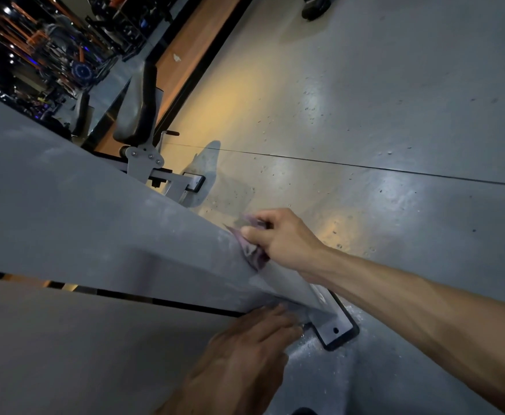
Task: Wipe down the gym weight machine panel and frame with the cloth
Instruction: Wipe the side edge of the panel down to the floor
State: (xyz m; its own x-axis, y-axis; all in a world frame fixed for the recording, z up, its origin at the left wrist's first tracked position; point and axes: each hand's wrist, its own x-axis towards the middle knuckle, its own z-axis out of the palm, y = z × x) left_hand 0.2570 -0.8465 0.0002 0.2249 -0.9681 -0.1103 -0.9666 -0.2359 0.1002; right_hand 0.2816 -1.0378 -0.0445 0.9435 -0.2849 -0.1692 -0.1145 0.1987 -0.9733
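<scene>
Grey panel [95,223]: right hand [287,238] grips cloth [252,253]; left hand [245,354] rests flat.

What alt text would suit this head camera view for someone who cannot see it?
Seen from above, a right hand grips a purple cloth against the edge of a grey machine panel. The left hand rests with straight fingers on the panel lower down, near a bolted foot plate. Beyond are a shiny grey floor and a padded seat.
</scene>
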